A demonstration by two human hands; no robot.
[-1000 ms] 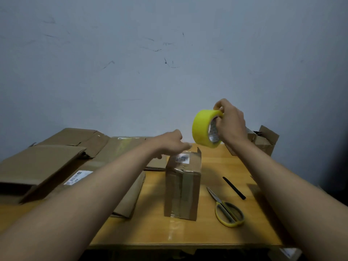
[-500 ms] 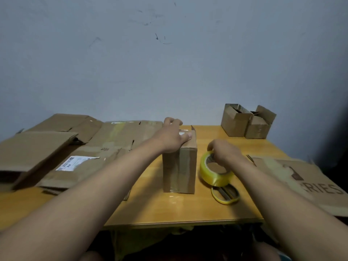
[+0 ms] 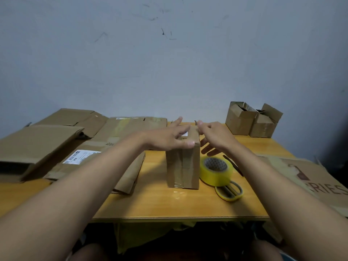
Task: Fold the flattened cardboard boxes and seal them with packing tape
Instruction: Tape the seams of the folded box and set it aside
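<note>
So from our head view, both of our hands are up at the small upright cardboard box (image 3: 182, 166) that stands around the middle of the desk (image 3: 160, 204). Our left hand (image 3: 167, 137) lies across the top of the box with its fingers spread and pretty much straight, thumb tip along the near top edge, so that grip is loose and not curled round anything. Our right hand (image 3: 214, 136) is at the box's top right edge, fingers straight-ish and fanned down its right side; that grip holds nothing either, and whether it actually touches the cardboard we can't tell. The box has clear tape down its front seam. The yellow tape roll (image 3: 215, 173) lies flat on the desk right beside the box's right side, and the yellow-handled scissors (image 3: 229, 191) lie just in front of the roll, toward the near edge. A dark pen (image 3: 235, 167) pokes out beside our right forearm. Flattened boxes (image 3: 62, 146) cover the desk's left side, one with a white label (image 3: 81, 156). Two small open boxes (image 3: 252, 120) stand at the far right corner, and a printed cardboard sheet (image 3: 310, 178) hangs off the right edge.
</note>
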